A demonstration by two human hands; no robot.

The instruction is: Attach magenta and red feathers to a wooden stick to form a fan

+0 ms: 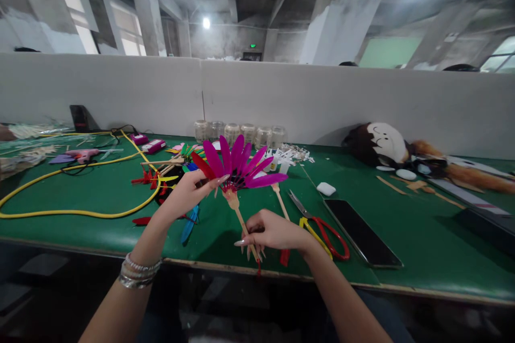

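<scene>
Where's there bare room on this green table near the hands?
Bare green tabletop lies right of the black phone, and a strip lies below the yellow cable, left of the left hand. It is crowded just behind that hand, where coloured feathers and wooden sticks pile up.

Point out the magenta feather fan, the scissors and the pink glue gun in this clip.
Magenta feather fan point(235, 163), head view, on the feathers.
Scissors point(296, 202), head view, on the blades.
Pink glue gun point(82, 155), head view, on the body.
</scene>
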